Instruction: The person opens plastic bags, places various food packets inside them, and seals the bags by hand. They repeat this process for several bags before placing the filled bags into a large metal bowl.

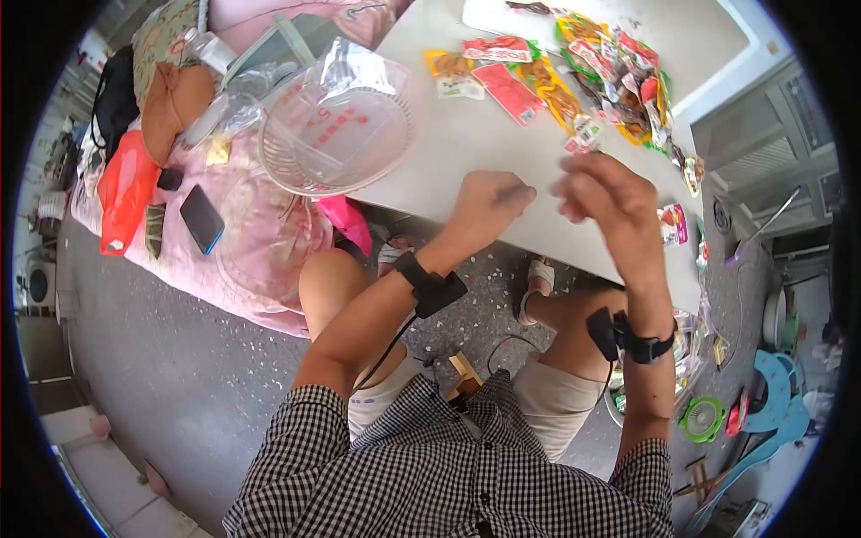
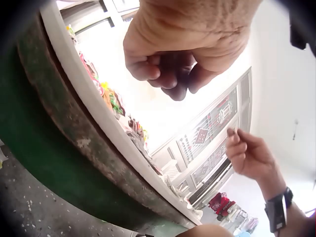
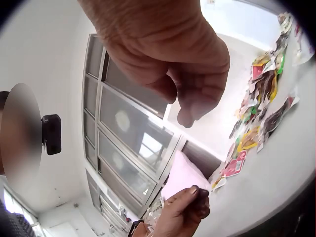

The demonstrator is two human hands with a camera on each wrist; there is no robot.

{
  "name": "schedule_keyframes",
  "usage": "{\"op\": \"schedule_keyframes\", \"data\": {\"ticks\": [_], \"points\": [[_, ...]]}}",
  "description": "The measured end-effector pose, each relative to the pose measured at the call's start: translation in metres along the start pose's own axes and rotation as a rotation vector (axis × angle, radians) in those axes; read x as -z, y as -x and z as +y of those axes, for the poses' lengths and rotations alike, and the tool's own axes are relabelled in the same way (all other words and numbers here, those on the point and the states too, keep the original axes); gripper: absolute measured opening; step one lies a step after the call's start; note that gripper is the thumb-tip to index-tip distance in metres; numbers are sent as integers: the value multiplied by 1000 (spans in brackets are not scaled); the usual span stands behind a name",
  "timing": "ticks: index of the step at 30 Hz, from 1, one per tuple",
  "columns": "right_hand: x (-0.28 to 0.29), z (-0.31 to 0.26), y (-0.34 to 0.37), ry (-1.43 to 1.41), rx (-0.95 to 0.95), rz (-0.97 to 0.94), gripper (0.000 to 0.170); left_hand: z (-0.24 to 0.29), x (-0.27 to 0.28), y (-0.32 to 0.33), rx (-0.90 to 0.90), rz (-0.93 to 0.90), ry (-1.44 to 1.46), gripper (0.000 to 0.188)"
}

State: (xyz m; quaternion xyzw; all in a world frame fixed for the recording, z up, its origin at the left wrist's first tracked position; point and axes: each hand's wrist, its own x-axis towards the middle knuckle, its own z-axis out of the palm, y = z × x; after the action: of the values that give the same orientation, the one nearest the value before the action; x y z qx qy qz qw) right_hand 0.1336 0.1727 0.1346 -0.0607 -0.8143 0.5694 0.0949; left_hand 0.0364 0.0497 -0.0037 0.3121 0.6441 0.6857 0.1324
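Over the near edge of the pale table (image 1: 430,170), the left hand (image 1: 489,204) has its fingers curled and pinches a small dark thing (image 1: 514,193). That dark thing (image 3: 201,201) shows at the fingertips in the right wrist view; what it is cannot be told. To its right, the right hand (image 1: 617,204) is raised with bent, relaxed fingers, thumb and fingertips apart and nothing seen between them. The two hands do not touch. Small colourful food packets (image 1: 619,76) lie beyond the right hand, with a red one (image 1: 508,92) nearer the table's middle.
A white plastic basket (image 1: 404,134) with clear printed plastic in it stands at the table's left edge. Left of it, a pink cloth (image 1: 260,260) bears a phone (image 1: 202,220), a red bag (image 1: 126,193) and a brown hat (image 1: 175,108). A purple-white packet (image 1: 673,224) lies by the right wrist.
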Motion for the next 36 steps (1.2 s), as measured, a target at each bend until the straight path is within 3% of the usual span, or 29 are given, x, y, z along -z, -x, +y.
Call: {"op": "schedule_keyframes", "data": {"ticks": [6,8,11,14,15,17,20,23,25,26,29,30,32,34,36], "points": [[-118,-10,-91,286,420,-220,31,-5,28,1,98,132,253,17],[-152,-7,-120,370,481,-297,34,15,47,3,359,42,303,15],[-204,5,-159,605,548,-319,41,2,53,8,338,122,868,27],[-231,5,-175,761,311,-517,59,1,71,15,285,26,1263,32],[-234,3,-177,787,293,-546,60,-2,75,11,210,-40,1226,33],[-238,1,-179,845,258,-602,64,-6,78,16,243,16,1347,32],[-248,9,-176,940,272,-530,58,-33,78,16,316,25,1545,32],[-252,18,-178,1030,373,-587,45,10,90,27,335,-14,1414,36],[-250,21,-179,1044,468,-571,33,11,90,27,328,-21,1372,35],[-249,24,-178,1050,516,-564,28,-23,84,20,331,-14,1431,33],[-240,47,-195,883,522,-366,24,-24,80,14,357,45,1412,29],[-229,41,-200,751,416,-369,24,-19,79,14,370,71,1372,28],[-187,21,-203,485,197,-371,25,-25,77,5,455,78,983,26],[-135,15,-189,276,251,-169,28,-24,72,3,454,32,668,24],[-91,5,-155,-60,162,110,27,-3,69,2,371,-67,426,23]]}}
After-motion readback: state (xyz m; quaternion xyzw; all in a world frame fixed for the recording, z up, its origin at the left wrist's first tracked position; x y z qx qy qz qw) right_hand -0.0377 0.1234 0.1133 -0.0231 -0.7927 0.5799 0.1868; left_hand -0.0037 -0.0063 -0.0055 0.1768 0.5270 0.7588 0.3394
